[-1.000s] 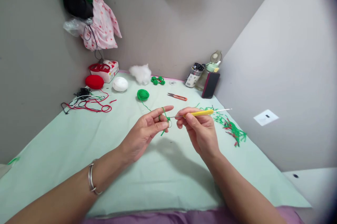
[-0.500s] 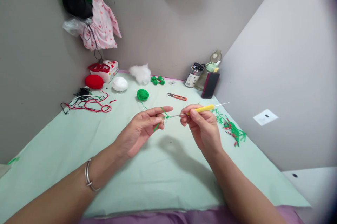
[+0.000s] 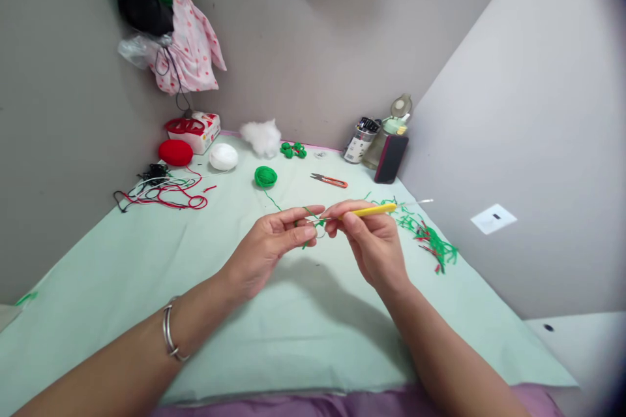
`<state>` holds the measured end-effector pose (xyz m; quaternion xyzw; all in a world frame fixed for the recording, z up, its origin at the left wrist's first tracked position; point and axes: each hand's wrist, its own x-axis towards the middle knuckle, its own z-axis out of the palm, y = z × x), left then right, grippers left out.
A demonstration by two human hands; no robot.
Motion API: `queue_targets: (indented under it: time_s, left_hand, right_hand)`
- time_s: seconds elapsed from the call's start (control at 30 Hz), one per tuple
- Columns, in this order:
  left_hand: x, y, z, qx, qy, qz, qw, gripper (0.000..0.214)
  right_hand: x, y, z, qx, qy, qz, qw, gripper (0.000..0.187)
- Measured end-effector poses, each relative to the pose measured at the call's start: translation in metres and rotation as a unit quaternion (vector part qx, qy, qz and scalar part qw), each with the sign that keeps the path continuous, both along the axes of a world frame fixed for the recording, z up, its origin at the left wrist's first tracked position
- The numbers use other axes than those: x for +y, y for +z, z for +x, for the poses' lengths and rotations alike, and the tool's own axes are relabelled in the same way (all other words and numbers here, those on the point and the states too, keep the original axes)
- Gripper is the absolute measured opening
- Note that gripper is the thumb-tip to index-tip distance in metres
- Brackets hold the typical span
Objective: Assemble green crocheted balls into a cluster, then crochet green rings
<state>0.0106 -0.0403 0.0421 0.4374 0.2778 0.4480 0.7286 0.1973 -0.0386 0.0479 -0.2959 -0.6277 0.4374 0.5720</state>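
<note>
My left hand (image 3: 274, 244) pinches a small loop of green yarn (image 3: 313, 224) between thumb and fingers, above the pale green table cover (image 3: 122, 286). The strand runs back to a small green yarn ball (image 3: 265, 176) farther away. My right hand (image 3: 368, 237) is closed round a yellow-handled crochet hook (image 3: 374, 210). Its metal tip reaches into the yarn loop at my left fingertips. The two hands nearly touch.
Red snips (image 3: 328, 179) lie behind the hands. Green and red yarn scraps (image 3: 428, 237) are heaped at the right. A red ball (image 3: 175, 152), a white ball (image 3: 223, 156), white stuffing (image 3: 261, 136), tangled threads (image 3: 159, 192), a pen cup (image 3: 359, 139) and a phone (image 3: 390, 158) line the back.
The hands came together again and dropped slightly. The hook, pulled to the right half a second ago, has slid back into the yarn loop at my left fingertips.
</note>
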Motion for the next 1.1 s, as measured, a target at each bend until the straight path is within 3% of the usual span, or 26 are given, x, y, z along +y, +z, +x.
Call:
queue_targets:
  time_s: [0.13,0.23,0.3,0.37,0.43,0.47,0.5,0.57,0.7,0.8,0.87,0.93,0.97,1.03,1.1]
  left_hand:
    - [0.002,-0.001,-0.002,-0.010,0.001,-0.016,1.000,0.029]
    - [0.001,0.000,-0.001,-0.014,0.013,-0.029,0.999,0.032]
    - [0.000,-0.001,0.000,-0.017,0.022,-0.031,0.999,0.039]
    - [0.000,-0.001,0.002,-0.035,0.021,-0.039,0.998,0.045]
    - [0.000,-0.002,0.003,-0.059,0.000,-0.058,0.997,0.045]
    - [0.001,-0.002,0.003,-0.068,-0.014,-0.068,0.995,0.043]
    - [0.001,-0.002,0.003,-0.074,-0.028,-0.076,0.994,0.041]
    - [0.003,-0.001,0.002,-0.078,-0.038,-0.082,0.993,0.038]
    - [0.004,0.000,-0.001,-0.070,0.011,-0.055,0.996,0.037]
    - [0.001,0.001,0.000,-0.045,0.045,-0.020,0.998,0.040]
    - [-0.002,0.001,0.002,-0.021,0.072,-0.001,0.997,0.043]
    - [-0.005,0.001,0.005,-0.003,0.100,0.010,0.995,0.047]
    - [-0.006,0.001,0.007,-0.001,0.109,0.012,0.994,0.049]
    - [-0.008,0.000,0.009,-0.008,0.108,0.009,0.994,0.053]
    - [-0.008,-0.001,0.009,-0.021,0.086,-0.004,0.996,0.054]
  right_hand:
    - [-0.004,0.004,0.001,-0.016,-0.013,0.000,1.000,0.019]
    - [-0.010,0.003,0.002,-0.111,-0.067,0.116,0.985,0.020]
    - [-0.011,-0.001,0.003,-0.210,-0.108,0.236,0.943,0.024]
    - [-0.011,-0.006,0.004,-0.305,-0.138,0.349,0.875,0.031]
    - [-0.011,-0.010,0.004,-0.365,-0.159,0.414,0.818,0.037]
    - [-0.012,-0.011,0.004,-0.371,-0.165,0.423,0.810,0.038]
    - [-0.013,-0.012,0.004,-0.359,-0.167,0.418,0.817,0.039]
    - [-0.014,-0.009,0.002,-0.303,-0.161,0.367,0.865,0.039]
    - [-0.011,0.002,0.000,-0.130,-0.130,0.188,0.965,0.020]
    - [-0.006,0.007,-0.002,-0.020,-0.069,0.045,0.996,0.017]
    - [-0.005,0.006,-0.004,-0.018,-0.044,0.024,0.999,0.019]
    - [-0.008,0.001,-0.005,-0.091,-0.078,0.094,0.988,0.015]
    - [-0.010,-0.003,-0.006,-0.147,-0.111,0.154,0.971,0.017]
    - [-0.015,-0.011,-0.007,-0.248,-0.172,0.283,0.910,0.031]
    - [-0.017,-0.016,-0.007,-0.292,-0.200,0.360,0.864,0.040]
